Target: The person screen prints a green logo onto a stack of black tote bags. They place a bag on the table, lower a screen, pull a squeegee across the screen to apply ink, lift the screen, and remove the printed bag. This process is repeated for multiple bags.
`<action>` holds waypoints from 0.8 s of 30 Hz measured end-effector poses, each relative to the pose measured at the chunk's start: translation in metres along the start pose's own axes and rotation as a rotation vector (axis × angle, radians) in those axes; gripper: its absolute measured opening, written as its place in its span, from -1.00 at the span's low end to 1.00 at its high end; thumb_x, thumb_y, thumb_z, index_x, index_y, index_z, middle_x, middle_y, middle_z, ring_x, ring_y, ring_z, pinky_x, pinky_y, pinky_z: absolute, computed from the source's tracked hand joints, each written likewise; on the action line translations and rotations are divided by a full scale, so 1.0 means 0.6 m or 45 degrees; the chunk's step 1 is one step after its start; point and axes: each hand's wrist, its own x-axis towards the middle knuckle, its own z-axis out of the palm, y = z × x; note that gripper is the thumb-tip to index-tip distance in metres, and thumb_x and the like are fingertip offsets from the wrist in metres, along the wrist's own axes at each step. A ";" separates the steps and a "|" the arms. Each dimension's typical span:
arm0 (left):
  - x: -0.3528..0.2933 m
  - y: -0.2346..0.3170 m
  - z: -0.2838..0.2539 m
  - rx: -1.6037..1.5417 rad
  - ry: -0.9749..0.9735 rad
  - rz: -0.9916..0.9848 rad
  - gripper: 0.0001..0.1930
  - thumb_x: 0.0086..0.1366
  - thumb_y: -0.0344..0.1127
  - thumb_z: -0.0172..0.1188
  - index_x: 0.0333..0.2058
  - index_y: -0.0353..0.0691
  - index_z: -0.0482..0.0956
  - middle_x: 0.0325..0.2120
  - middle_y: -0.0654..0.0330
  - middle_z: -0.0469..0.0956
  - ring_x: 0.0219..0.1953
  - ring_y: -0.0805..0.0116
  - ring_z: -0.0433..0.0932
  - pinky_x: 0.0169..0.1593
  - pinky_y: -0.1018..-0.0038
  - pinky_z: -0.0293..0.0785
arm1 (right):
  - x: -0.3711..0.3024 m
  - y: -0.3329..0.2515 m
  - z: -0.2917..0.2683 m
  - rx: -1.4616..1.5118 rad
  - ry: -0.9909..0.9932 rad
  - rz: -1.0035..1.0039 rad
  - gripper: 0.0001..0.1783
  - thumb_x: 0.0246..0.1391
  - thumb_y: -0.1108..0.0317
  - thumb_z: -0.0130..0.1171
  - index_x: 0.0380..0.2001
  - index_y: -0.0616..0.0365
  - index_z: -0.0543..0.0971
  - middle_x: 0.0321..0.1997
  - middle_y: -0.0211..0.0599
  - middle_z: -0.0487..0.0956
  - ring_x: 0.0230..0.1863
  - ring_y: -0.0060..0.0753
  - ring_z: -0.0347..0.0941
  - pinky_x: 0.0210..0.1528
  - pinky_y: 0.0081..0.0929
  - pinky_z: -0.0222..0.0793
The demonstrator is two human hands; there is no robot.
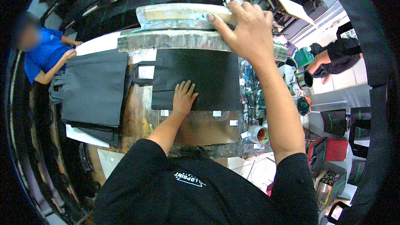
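A black fabric bag [208, 75] lies flat on the work table, its handle loop [141, 75] sticking out to the left. My left hand [183, 98] rests flat on the bag's lower part, fingers stretched out. Beyond the bag stands a tilted-up screen printing frame [175, 18], pale and paint-stained. My right hand [250, 33] grips its right end, thumb on the near side and fingers over the top edge. A stained wooden bar [171, 40] runs below the frame along the bag's far edge.
Left of the bag is a stack of black bags [93, 87], where a person in blue [46, 54] holds a white sheet [98, 43]. Paint containers [260, 134] crowd the table's right side. Another person's arm [323, 62] reaches in at right, near a red chair [333, 148].
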 end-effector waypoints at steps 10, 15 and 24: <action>0.010 -0.008 -0.010 0.112 -0.267 -0.226 0.04 0.45 0.41 -0.03 0.55 -0.37 -0.01 0.61 -0.08 -0.13 0.65 -0.01 -0.19 0.60 -0.15 -0.43 | 0.000 0.002 0.004 -0.035 0.021 -0.007 -0.36 0.22 -0.32 0.21 -0.15 0.10 0.71 -0.27 -0.17 0.65 -0.11 -0.09 0.56 0.00 -0.07 0.25; 0.011 0.015 -0.060 0.223 -0.068 -0.191 0.08 0.42 0.47 -0.02 0.56 -0.35 -0.02 0.56 -0.20 0.00 0.61 -0.07 -0.03 0.60 -0.10 -0.25 | -0.001 0.007 0.013 0.020 0.066 0.005 -0.39 0.21 -0.34 0.17 -0.24 0.04 0.67 -0.27 -0.15 0.64 -0.09 -0.03 0.57 0.04 0.07 0.23; 0.041 0.061 -0.433 -2.357 0.417 -0.448 0.10 0.40 0.49 0.05 0.46 -0.48 0.10 0.22 -0.32 0.48 0.32 -0.09 0.48 0.43 -0.07 0.37 | -0.083 -0.026 -0.007 0.009 -0.042 0.021 -0.41 0.24 -0.25 0.22 0.04 0.01 0.66 -0.20 -0.13 0.61 -0.06 -0.06 0.51 0.05 -0.04 0.18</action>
